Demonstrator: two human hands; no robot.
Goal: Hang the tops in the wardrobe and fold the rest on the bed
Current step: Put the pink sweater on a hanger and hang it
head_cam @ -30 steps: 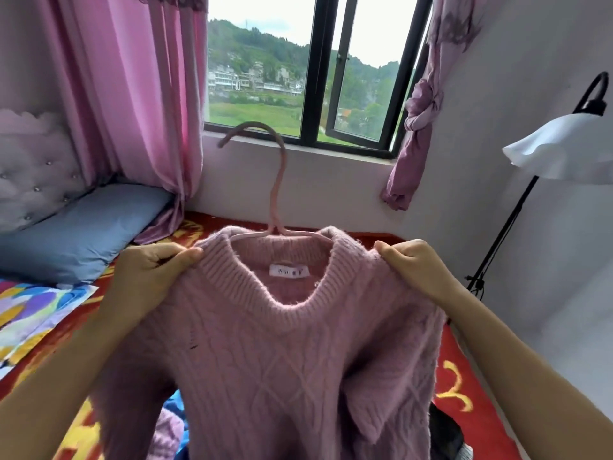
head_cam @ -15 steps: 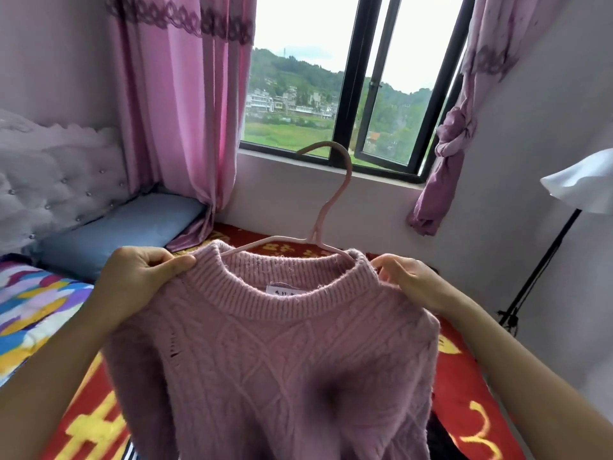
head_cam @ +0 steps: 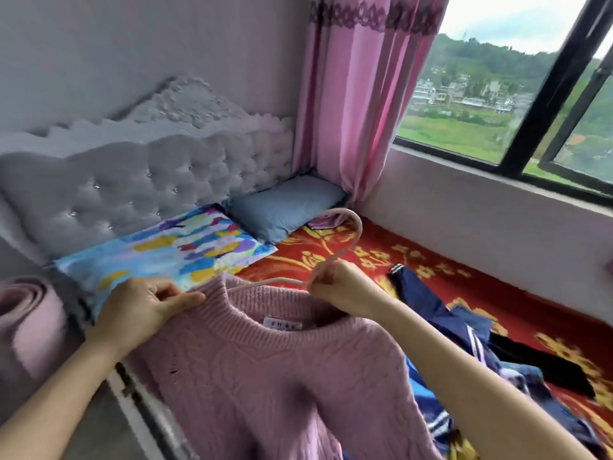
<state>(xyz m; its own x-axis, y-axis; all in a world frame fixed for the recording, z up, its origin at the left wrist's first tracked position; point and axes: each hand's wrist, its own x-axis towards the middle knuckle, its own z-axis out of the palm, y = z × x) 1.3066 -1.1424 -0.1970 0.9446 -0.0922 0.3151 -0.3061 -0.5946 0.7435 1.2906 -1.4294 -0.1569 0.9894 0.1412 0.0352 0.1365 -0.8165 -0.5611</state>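
A pink cable-knit sweater (head_cam: pixel 265 376) hangs on a pale pink hanger (head_cam: pixel 351 234) in front of me. My left hand (head_cam: pixel 142 310) pinches the sweater's left shoulder by the collar. My right hand (head_cam: pixel 341 287) grips the hanger's neck just below the hook. Navy clothes with white stripes (head_cam: pixel 464 330) and a black garment (head_cam: pixel 537 363) lie in a heap on the bed's red and gold cover (head_cam: pixel 381 247) to the right. The wardrobe is out of view.
A grey tufted headboard (head_cam: pixel 149 180) stands at the left, with a colourful pillow (head_cam: pixel 166 250) and a blue pillow (head_cam: pixel 285 204) below it. A pink curtain (head_cam: pixel 358 104) and window (head_cam: pixel 514 94) are behind. A rolled pink mat (head_cam: pixel 23 320) sits at far left.
My view has swung left towards the headboard. My right hand has left the sweater's right shoulder and now grips the hanger's neck. My left hand keeps its hold on the left shoulder.
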